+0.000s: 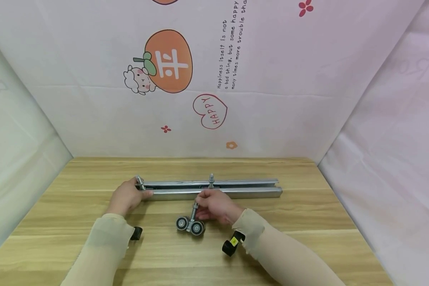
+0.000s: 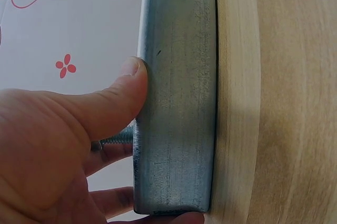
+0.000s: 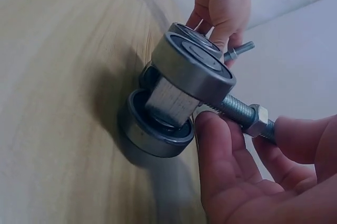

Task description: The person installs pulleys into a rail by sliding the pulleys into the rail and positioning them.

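Observation:
A silver metal track (image 1: 250,194) lies across the table with its slot facing up. My left hand (image 1: 126,195) grips its left end; in the left wrist view the thumb presses on the edge of the track (image 2: 176,92). Two threaded bolts stand up from the slot, one bolt (image 1: 140,181) beside my left hand and another bolt (image 1: 211,180) near the middle. In front of the track, my right hand (image 1: 216,204) pinches the threaded stem of a roller trolley (image 1: 190,225). Its wheels (image 3: 192,63) point down toward the table, and a hex nut (image 3: 257,121) sits on the stem.
The wooden tabletop (image 1: 171,258) extends around the track. A white printed cloth (image 1: 271,119) rises behind it, with further white cloth (image 1: 389,131) at the sides. Black wrist devices, including one (image 1: 230,247) under the right wrist, hang close to the table.

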A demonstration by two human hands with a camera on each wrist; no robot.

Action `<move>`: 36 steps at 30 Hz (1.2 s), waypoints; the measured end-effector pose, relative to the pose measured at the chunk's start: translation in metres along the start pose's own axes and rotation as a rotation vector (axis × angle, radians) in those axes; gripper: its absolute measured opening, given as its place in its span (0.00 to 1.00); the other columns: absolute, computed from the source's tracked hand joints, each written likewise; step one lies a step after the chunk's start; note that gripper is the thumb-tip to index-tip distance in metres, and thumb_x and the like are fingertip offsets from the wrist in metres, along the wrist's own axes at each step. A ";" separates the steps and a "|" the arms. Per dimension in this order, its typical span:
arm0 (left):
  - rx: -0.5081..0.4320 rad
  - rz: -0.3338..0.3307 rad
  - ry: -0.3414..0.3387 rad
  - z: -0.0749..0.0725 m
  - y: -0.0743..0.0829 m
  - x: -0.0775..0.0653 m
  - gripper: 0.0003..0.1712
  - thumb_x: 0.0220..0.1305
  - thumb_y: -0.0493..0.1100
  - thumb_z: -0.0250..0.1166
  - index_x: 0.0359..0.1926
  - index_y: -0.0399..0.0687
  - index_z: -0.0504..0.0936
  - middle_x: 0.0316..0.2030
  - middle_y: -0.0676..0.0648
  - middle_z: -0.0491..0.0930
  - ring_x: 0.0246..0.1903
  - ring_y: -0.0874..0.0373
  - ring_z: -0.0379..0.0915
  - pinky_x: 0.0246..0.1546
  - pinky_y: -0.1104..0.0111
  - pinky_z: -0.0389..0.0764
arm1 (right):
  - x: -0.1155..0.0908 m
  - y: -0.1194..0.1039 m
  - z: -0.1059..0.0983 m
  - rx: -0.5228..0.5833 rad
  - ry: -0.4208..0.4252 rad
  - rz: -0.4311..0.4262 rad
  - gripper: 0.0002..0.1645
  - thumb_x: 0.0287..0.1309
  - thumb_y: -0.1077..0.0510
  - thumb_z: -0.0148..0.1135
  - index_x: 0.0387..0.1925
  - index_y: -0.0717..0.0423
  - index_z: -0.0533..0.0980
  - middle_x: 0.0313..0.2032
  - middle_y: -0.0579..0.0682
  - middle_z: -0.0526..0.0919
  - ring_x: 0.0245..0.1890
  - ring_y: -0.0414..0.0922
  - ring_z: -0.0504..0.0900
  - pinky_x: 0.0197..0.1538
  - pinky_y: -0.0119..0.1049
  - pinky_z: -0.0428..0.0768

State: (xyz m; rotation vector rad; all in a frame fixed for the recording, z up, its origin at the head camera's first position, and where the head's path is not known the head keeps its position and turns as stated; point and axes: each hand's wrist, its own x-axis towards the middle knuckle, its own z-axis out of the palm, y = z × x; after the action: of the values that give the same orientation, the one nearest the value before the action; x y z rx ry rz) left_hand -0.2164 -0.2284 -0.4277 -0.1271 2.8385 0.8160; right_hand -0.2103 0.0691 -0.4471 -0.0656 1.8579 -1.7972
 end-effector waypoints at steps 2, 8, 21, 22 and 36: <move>-0.002 0.000 0.001 0.000 0.000 0.000 0.46 0.67 0.59 0.65 0.67 0.25 0.63 0.57 0.23 0.71 0.56 0.28 0.68 0.55 0.39 0.69 | -0.002 -0.003 0.001 -0.051 0.006 -0.015 0.14 0.71 0.62 0.57 0.50 0.70 0.73 0.35 0.60 0.83 0.32 0.51 0.85 0.38 0.42 0.85; 0.002 0.003 0.006 0.000 0.000 0.000 0.43 0.67 0.59 0.65 0.65 0.27 0.66 0.55 0.24 0.73 0.55 0.30 0.70 0.55 0.39 0.69 | -0.008 -0.010 0.004 -0.190 0.028 -0.063 0.13 0.71 0.59 0.59 0.49 0.66 0.77 0.33 0.57 0.84 0.32 0.51 0.85 0.36 0.42 0.85; 0.007 0.008 0.015 0.001 0.001 0.000 0.42 0.67 0.59 0.65 0.64 0.27 0.67 0.55 0.25 0.73 0.55 0.29 0.70 0.55 0.39 0.69 | -0.023 -0.021 0.010 -0.450 0.040 -0.202 0.08 0.71 0.59 0.59 0.43 0.59 0.80 0.31 0.52 0.83 0.33 0.53 0.84 0.31 0.40 0.80; 0.010 0.006 0.014 0.000 0.001 0.000 0.43 0.66 0.59 0.65 0.64 0.27 0.66 0.55 0.24 0.73 0.55 0.29 0.69 0.55 0.39 0.69 | -0.024 -0.022 0.010 -0.478 0.038 -0.212 0.07 0.71 0.58 0.59 0.42 0.57 0.81 0.32 0.51 0.83 0.33 0.52 0.84 0.31 0.39 0.80; 0.015 -0.011 0.004 0.000 0.001 0.000 0.47 0.67 0.59 0.65 0.69 0.25 0.61 0.59 0.22 0.68 0.59 0.27 0.65 0.58 0.39 0.66 | -0.040 -0.024 0.011 -0.800 -0.061 -0.282 0.05 0.69 0.53 0.61 0.43 0.45 0.80 0.35 0.36 0.81 0.37 0.37 0.80 0.41 0.39 0.79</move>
State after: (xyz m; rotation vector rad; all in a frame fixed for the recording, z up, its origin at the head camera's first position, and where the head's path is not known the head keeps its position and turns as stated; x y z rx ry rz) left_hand -0.2161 -0.2276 -0.4275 -0.1429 2.8443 0.7931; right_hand -0.1802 0.0725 -0.4107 -0.6911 2.4934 -1.0725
